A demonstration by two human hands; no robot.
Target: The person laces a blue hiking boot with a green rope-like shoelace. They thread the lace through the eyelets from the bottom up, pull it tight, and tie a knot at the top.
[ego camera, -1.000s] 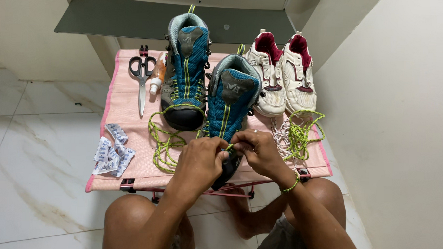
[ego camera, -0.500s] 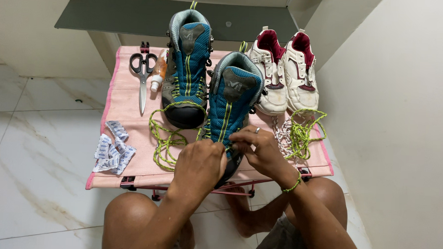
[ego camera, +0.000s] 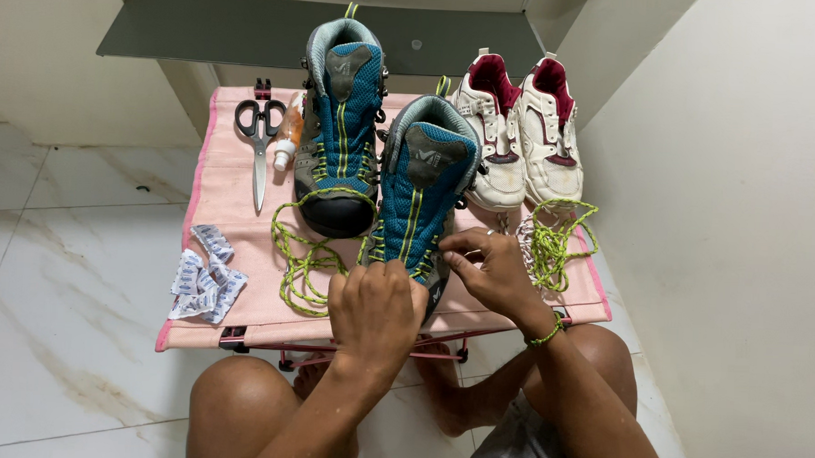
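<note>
lacing is under way on the near teal boot [ego camera: 419,202], which stands toe-toward-us on the pink folding table [ego camera: 228,205]. left hand [ego camera: 375,311] is closed over the toe end, pinning the boot. right hand [ego camera: 489,270] pinches the yellow-green lace [ego camera: 302,261] at the lower eyelets. next, i'd say, comes feeding the tip through an eyelet, which needs a fine grip. the lace tip and toe are hidden under the hands.

Small white-and-blue sachets [ego camera: 205,274] heaped at pink table's [ego camera: 237,205] left front corner
</note>
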